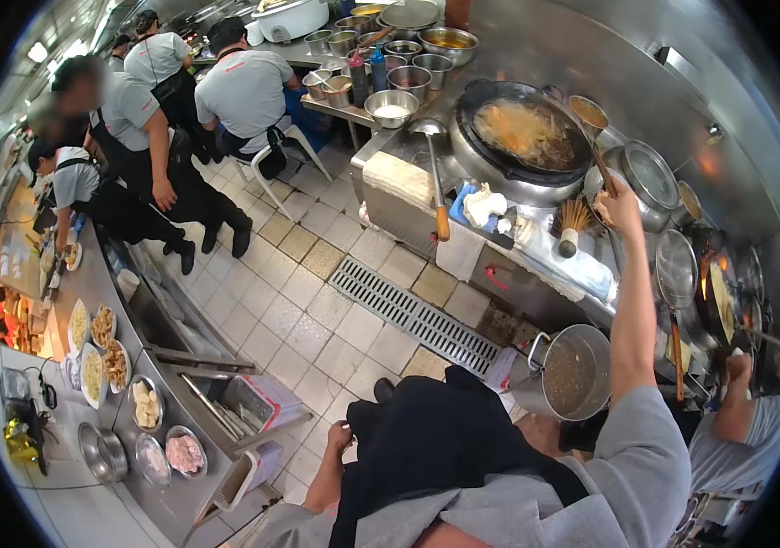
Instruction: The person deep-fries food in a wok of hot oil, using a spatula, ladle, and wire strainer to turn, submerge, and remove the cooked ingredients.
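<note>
Hands are apart. Right hand (623,210) grips a wooden-handled utensil (603,163), its round head beside the wok (479,146). Left hand (339,437) is beside the black apron (445,438); whether it holds anything cannot be determined.

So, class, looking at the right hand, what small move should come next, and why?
Probably swing the wooden-handled utensil over the wok to stir the food: the right hand grips it, its round head is near the wok's right edge, and the food looks frothy.
</note>
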Motion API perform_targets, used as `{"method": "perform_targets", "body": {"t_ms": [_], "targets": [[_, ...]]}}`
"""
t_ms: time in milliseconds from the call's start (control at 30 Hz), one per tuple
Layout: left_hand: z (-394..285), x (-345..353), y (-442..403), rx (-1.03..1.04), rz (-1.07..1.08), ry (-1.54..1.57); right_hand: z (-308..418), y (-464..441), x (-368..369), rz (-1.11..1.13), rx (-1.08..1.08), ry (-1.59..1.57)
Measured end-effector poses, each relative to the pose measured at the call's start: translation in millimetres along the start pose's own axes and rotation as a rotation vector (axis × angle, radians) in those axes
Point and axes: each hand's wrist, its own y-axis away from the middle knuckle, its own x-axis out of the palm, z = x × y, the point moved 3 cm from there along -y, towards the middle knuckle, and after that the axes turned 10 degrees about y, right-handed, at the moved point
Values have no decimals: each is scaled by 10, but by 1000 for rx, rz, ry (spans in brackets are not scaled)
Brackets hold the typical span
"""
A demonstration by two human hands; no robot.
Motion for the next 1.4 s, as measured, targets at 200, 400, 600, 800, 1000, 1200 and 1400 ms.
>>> {"method": "perform_targets", "body": {"t_ms": [200,400,600,800,1000,1200,1400], "targets": [[153,-38,-14,-65,39,-73,198,-223,811,-102,65,-25],[-26,-133,280,83,12,-305,436,-196,1435,75,139,-6],[555,-316,61,155,-75,-109,468,21,1613,55,101,110],[1065,-574,152,50,-56,-336,486,4,1617,-1,70,141],[621,-859,293,-67,-16,-193,489,22,1692,32,72,188],[396,-956,-16,48,-106,-113,454,100,1546,93,131,346],[324,-723,24,89,-139,-44,491,20,1756,100,132,342]]}}
